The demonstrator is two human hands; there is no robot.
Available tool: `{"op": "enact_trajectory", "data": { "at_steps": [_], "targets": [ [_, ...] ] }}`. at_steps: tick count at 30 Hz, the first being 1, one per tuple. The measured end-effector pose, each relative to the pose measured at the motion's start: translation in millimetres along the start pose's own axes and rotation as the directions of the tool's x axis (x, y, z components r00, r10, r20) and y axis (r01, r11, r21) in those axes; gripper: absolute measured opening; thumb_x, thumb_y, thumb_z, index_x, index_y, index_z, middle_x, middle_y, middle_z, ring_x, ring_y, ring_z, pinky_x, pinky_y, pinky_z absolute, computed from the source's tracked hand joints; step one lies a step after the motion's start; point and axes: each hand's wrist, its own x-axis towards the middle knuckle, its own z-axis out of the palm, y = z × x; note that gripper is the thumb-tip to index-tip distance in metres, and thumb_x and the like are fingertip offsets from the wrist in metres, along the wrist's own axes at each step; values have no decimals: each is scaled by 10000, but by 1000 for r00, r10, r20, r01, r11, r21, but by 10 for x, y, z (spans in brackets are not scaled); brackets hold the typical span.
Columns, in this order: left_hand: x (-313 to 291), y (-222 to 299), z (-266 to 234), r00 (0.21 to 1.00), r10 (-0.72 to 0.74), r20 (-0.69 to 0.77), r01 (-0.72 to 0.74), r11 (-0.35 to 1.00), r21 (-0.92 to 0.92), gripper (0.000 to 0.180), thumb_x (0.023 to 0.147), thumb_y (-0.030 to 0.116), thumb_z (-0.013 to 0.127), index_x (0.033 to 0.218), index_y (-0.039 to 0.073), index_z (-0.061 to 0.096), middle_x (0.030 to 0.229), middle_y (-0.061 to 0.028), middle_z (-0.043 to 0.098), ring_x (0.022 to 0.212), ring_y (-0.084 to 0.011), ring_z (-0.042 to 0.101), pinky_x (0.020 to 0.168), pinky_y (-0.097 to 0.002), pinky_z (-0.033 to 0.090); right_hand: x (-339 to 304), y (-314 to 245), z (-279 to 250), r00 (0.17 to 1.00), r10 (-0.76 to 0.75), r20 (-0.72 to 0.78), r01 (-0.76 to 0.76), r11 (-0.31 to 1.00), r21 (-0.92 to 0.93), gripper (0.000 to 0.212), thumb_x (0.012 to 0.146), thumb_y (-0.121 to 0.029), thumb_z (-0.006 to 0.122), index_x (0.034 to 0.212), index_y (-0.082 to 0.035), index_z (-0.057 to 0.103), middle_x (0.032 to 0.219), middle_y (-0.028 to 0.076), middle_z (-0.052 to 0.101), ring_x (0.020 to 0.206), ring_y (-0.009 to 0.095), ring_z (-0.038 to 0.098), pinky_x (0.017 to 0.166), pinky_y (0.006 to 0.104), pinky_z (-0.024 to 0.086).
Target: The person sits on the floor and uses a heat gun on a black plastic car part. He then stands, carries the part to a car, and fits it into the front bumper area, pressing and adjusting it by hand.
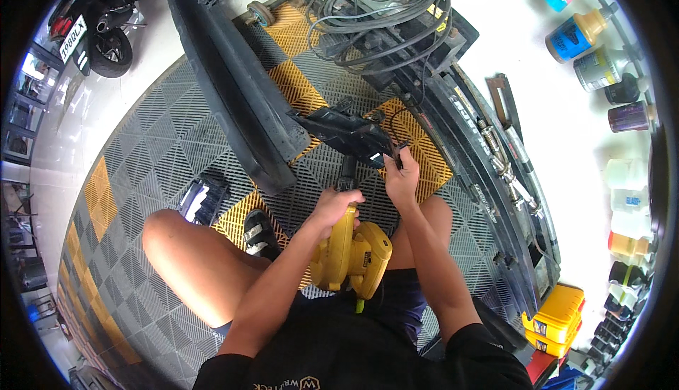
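My left hand is closed round the handle of a yellow electric blower, whose body rests near my lap. Its black nozzle points away from me, toward a dark plastic trim piece. The right end of that piece is pinched in my right hand, thumb and fingers together. Held above the floor, the piece is tilted, with its left end close to a long black bumper-like panel. A small glossy black part lies on the floor beside my left knee.
Grey and yellow grid tiles cover the floor. Coiled black cables lie over a long metal rig to the right. Yellow cases stand at the lower right, with bottles along the right side. A motorcycle is parked far left.
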Motion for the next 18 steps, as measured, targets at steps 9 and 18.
{"op": "enact_trajectory", "data": {
  "at_steps": [9, 18],
  "targets": [
    [5, -31, -57, 1000, -12, -14, 12, 1000, -4, 317, 823, 187, 770, 999, 16, 571, 776, -108, 602, 553, -235, 631, 529, -384, 548, -118, 20, -330, 992, 122, 39, -111, 970, -219, 180, 886, 89, 692, 1024, 10, 608, 911, 155, 569, 809, 317, 567, 756, 363, 468],
    [-43, -2, -30, 1000, -8, -6, 8, 1000, 16, 304, 810, 186, 771, 987, 30, 579, 760, -103, 590, 535, -233, 621, 507, -388, 530, -143, 260, -476, 997, 78, 0, -72, 914, -400, 178, 918, -7, 720, 1078, -6, 644, 968, 186, 622, 882, 405, 609, 803, 438, 500]
  ]
}}
